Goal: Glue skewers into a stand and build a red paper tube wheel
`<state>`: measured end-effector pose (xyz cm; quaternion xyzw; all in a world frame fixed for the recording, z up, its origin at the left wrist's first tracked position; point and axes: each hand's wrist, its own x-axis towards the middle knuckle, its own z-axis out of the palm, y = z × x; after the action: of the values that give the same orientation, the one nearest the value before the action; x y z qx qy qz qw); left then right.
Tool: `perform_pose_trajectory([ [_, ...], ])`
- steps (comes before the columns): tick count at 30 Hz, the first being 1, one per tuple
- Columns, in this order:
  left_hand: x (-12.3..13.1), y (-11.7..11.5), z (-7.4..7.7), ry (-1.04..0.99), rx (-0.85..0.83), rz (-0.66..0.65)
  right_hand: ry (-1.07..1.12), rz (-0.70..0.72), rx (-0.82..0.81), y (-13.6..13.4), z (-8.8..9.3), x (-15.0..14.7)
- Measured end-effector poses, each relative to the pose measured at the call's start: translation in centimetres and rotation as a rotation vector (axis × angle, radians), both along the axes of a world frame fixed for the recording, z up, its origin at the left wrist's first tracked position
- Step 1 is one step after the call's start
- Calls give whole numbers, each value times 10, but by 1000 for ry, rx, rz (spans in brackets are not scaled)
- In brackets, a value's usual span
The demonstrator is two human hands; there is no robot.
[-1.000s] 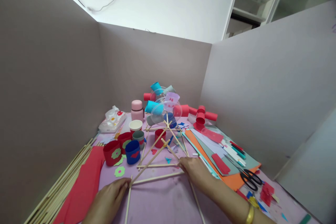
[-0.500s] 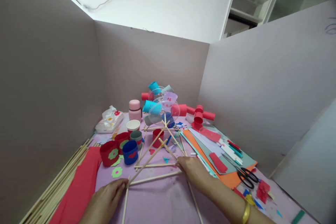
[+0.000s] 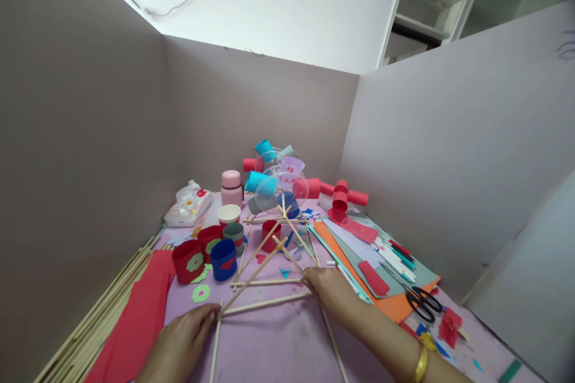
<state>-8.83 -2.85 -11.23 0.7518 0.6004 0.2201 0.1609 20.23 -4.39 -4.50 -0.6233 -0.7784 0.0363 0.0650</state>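
A frame of thin wooden sticks [image 3: 265, 305] stands near the front of the table, two of its sticks crossing at a peak. My left hand [image 3: 186, 335] pinches the frame's lower left corner, where several sticks meet. At the right side, my right hand [image 3: 327, 290] is closed on the frame where a slanted stick and the crossbar come together; its fingertips are partly hidden. Just behind stands a second stick structure [image 3: 263, 240], bearing a wheel of clear discs [image 3: 268, 194] with blue, red, grey and purple paper cups around it.
Decorated paper rings [image 3: 187, 261], a white cup [image 3: 229, 214] and a pink bottle [image 3: 232, 190] stand left of the frames. Loose sticks [image 3: 96, 317] and red paper [image 3: 135, 323] lie at far left. Coloured sheets [image 3: 323, 233], markers [image 3: 395, 260] and black-handled scissors [image 3: 422, 302] lie right.
Both hands keep their hold on the stick frame. Only a very slight shift of the view shows.
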Motion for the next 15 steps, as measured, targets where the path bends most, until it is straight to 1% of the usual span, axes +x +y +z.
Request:
perform_pose_trajectory([
  [8, 1, -1, 1, 6, 14, -4, -8, 10, 14, 1, -2, 1],
  [15, 8, -5, 15, 37, -34, -1, 17, 50, 40, 4, -15, 7],
])
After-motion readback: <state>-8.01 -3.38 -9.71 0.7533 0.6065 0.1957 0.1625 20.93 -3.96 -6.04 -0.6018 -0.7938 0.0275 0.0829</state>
